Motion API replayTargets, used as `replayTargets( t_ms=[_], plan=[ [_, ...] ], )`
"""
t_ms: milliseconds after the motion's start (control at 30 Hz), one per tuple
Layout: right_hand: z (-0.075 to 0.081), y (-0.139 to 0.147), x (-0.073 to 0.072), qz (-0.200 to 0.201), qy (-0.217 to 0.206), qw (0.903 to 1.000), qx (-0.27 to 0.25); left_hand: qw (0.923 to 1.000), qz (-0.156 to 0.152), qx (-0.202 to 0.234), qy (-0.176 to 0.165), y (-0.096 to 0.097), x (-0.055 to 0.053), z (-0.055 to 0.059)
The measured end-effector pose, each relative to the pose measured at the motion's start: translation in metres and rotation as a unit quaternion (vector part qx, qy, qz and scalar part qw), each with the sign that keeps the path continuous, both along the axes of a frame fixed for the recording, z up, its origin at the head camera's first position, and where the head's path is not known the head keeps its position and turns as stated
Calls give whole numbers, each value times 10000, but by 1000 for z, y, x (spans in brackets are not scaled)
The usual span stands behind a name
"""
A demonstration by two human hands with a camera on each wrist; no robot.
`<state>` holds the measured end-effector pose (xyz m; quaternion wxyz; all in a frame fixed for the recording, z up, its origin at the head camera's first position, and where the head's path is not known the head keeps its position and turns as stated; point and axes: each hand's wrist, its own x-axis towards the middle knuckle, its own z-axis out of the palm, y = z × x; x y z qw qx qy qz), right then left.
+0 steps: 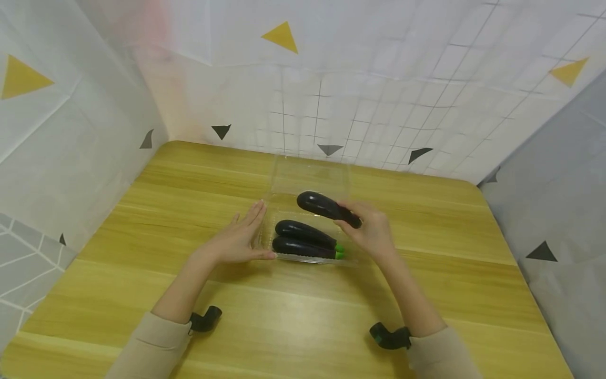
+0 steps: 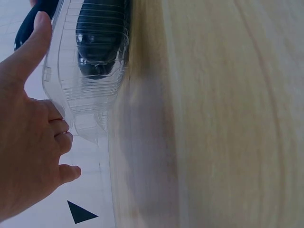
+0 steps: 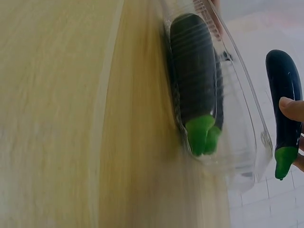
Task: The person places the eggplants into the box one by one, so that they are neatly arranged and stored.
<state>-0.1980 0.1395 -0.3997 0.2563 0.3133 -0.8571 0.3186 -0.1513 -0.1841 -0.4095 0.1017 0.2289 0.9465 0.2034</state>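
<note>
My right hand (image 1: 376, 231) grips a dark purple eggplant (image 1: 316, 204) near its stem end, above a clear plastic clamshell container (image 2: 88, 92). Its green stem (image 3: 285, 161) shows in the right wrist view. Inside the container, two more eggplants (image 1: 305, 234) lie side by side, green stems toward the right. My left hand (image 1: 236, 239) rests against the container's left end, fingers extended along it and the thumb (image 2: 35, 42) at the front rim. The container's hinged lid (image 1: 310, 176) lies folded back, away from me.
The container stands on a wood-grain table (image 1: 293, 316) with rounded far corners. White sheeting (image 1: 246, 95) with triangles and grid lines hangs behind and at both sides. A black curved mount sits at each wrist, such as the left mount (image 1: 206, 319).
</note>
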Motion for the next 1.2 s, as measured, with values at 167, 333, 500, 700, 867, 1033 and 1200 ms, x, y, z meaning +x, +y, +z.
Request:
replayTargets(
  t_ms=[167,333,500,700,867,1033,1200],
  plan=[
    [0,-8,0,50,11,10000,-32,10000,-7,6,9,0,-1,0],
    [-1,-14,-1,43,-137,9999,76,10000,2,-2,9,0,-1,0],
    [-4,-22,-5,155,-312,9989,311,10000,21,12,-10,0,0,2],
    [-6,-36,-14,241,-625,9941,851,10000,33,3,-8,-1,1,2],
    [-12,-40,-22,320,-740,9904,1119,10000,44,-41,-14,0,1,0],
    [-18,-40,-25,240,-1126,9849,1295,10000,38,-57,-5,1,1,0],
    [-22,-40,-24,153,-1457,9774,1524,10000,17,-53,10,2,2,2]
  ],
)
